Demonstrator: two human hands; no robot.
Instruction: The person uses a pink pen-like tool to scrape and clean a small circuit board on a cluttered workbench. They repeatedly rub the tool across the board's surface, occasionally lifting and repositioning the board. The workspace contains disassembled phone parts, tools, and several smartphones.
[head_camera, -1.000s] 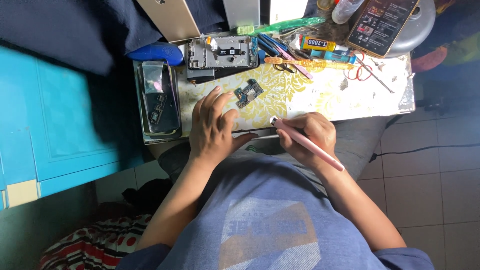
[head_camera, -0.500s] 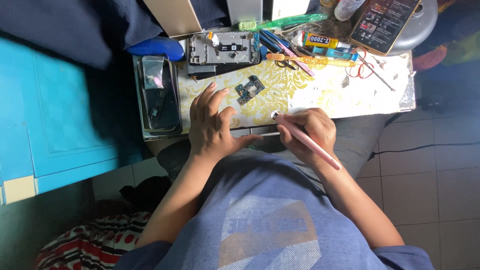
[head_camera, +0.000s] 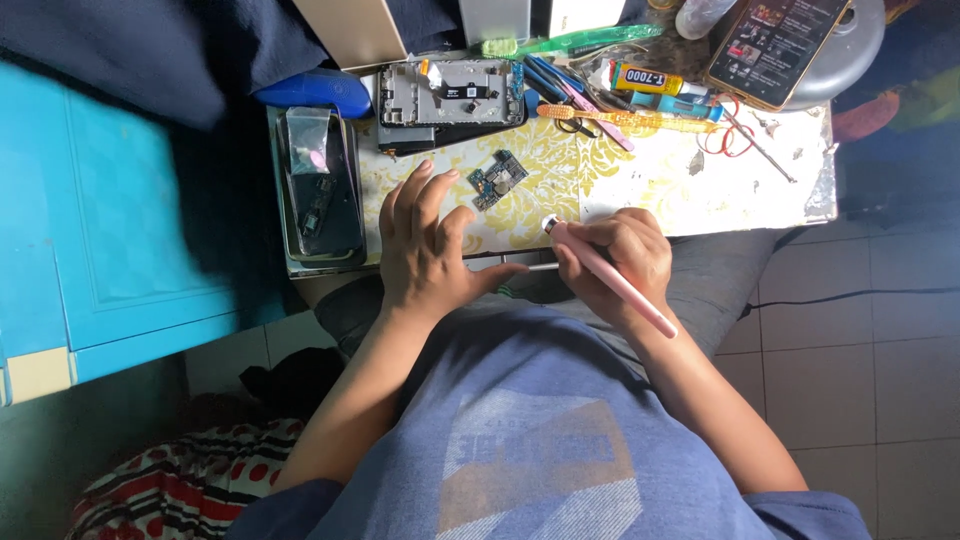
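Bright daylight on the tabletop (head_camera: 640, 190), deep shadow upper left, sharp centre, slight blur at edges

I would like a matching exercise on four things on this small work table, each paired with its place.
1. small green circuit board
2. pink pen-shaped tool
3. opened grey phone frame
4. dark phone with lit screen

a. far right corner
b. in the right hand
c. just beyond the left hand fingertips
d. far edge, middle

Pairs: 1-c, 2-b, 3-d, 4-a
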